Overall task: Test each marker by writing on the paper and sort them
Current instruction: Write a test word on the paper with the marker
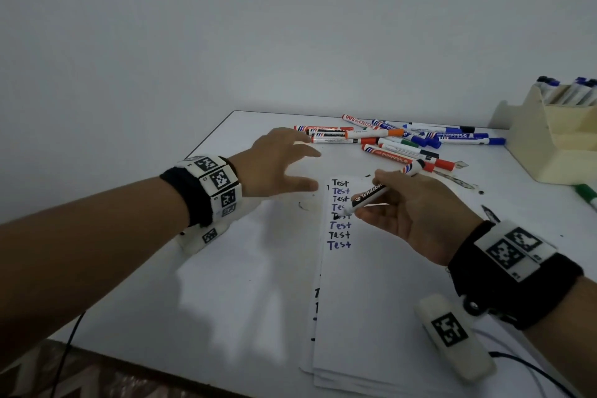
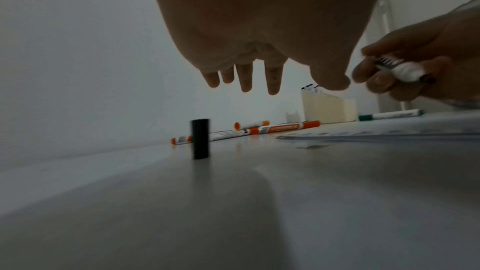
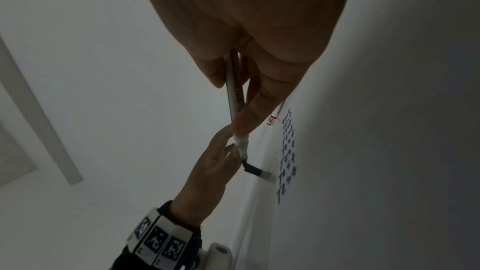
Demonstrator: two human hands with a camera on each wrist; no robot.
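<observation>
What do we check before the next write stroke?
1. Grip: right hand holds marker: ok.
2. Tip uncapped and exposed: ok.
3. Loose cap upright on table, off the paper: ok.
4. Blank space below the lowest "Test": ok.
5. Sheet steadied: not ok, left hand hovers open beside it.
6. Tip touching the sheet: cannot tell.

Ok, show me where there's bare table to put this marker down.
Bare table lies left of the paper, under the left hand, except a black cap standing there. A smaller patch lies between paper and holder. The marker pile behind the paper is crowded.
</observation>
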